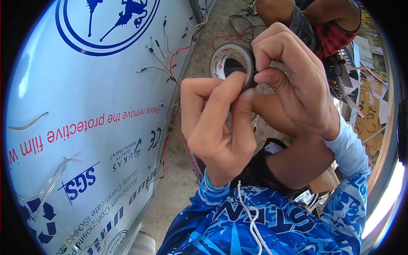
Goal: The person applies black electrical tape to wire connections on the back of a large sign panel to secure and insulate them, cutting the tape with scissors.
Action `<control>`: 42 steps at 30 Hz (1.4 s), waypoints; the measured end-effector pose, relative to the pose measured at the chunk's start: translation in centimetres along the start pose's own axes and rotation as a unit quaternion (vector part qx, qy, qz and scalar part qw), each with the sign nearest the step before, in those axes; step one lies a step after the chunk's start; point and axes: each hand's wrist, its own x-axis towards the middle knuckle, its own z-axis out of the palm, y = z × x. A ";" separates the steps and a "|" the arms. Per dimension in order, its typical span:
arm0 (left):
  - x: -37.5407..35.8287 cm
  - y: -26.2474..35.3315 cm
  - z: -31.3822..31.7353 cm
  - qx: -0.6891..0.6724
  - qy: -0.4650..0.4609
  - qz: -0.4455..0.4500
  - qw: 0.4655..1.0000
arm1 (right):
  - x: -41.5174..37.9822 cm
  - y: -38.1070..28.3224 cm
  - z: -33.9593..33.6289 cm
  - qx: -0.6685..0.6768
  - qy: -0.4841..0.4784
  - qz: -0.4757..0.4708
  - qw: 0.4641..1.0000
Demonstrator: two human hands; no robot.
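Note:
A roll of black electrical tape (233, 47) is held up between my two hands, its printed cardboard core facing me. My left hand (225, 123) pinches the roll's lower rim, with the index finger and thumb closed on it. On the right side of the roll, my right hand (293, 76) is curled, its thumb and index finger pinched at the tape's edge. Whether a free end of tape lies between those right fingertips is too small to tell. To the left lies a panel (102, 80) in printed protective film, with wires (165, 72) coming out of it.
Red wire (244, 36) lies on the concrete floor (174, 170) ahead. Another person (335, 29) sits close by at the upper right. Along the right side, a table (374, 106) carries cut scraps and sheets. More loose wires (55, 170) poke from the panel's near left part.

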 end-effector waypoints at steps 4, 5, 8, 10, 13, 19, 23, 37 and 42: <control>0.1 0.0 0.3 -0.022 0.000 -0.001 1.000 | -0.6 0.4 -0.5 0.035 -0.011 0.013 0.999; 0.2 -0.1 0.4 -0.018 0.011 0.009 1.000 | -0.9 0.5 -0.4 0.075 -0.006 0.032 0.997; 0.5 -0.1 0.1 -0.021 0.029 0.028 0.999 | -1.0 0.8 -0.3 0.060 0.015 -0.016 0.998; 0.6 -0.1 0.1 -0.029 0.033 0.036 0.998 | -0.7 0.5 0.5 0.102 0.072 -0.021 0.992; 0.7 0.1 0.3 -0.035 0.037 0.067 0.996 | -0.2 -0.3 -0.9 0.052 0.096 -0.054 0.993; 0.6 0.4 0.3 -0.035 0.041 0.055 0.997 | 0.0 -0.4 -1.8 -0.077 0.056 -0.126 0.987; 0.4 -0.1 0.2 -0.031 0.047 0.048 0.997 | -0.1 -0.5 -1.2 -0.045 0.061 -0.099 0.992; 0.6 0.9 -1.1 -0.208 -0.021 -0.097 0.973 | 0.3 0.7 -1.4 0.082 -0.016 -0.065 0.994; 0.6 0.5 -1.2 -0.243 -0.033 -0.140 0.959 | -0.5 1.3 0.8 0.158 0.084 -0.054 0.982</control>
